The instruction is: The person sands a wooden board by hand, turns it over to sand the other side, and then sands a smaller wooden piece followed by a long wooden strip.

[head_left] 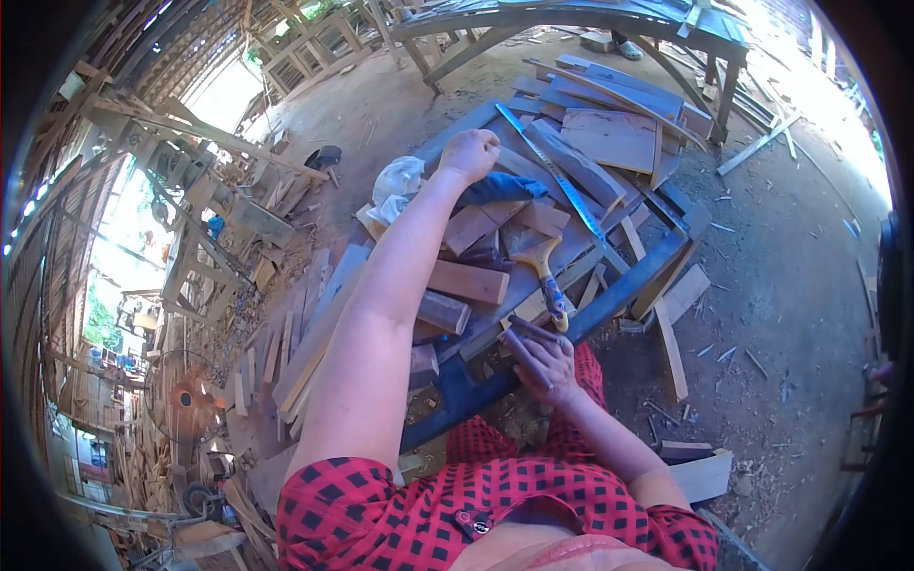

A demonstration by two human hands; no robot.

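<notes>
My left hand [471, 155] is raised over the far part of a wood pile, with its fingers curled closed. Whatever it may hold is hidden. Just below it lie a crumpled white plastic bag [398, 183] and a dark blue cloth [505, 188]. My right hand [547, 364] is close to my lap, at the near edge of a dark frame [614, 303]. Its fingers lie along a small dark piece of wood [533, 329]. A tan-headed tool with a patterned handle [552, 297] rests beside that hand. Farther off lies a long bluish flat strip [550, 169].
Cut wood blocks [468, 282] and boards [609, 138] cover the low work surface. A wooden bench [571, 21] stands at the back, with a person's foot [628, 49] beneath it. To the left are a fan [186, 400] and heaped scrap wood. Offcuts litter the dirt floor [762, 314].
</notes>
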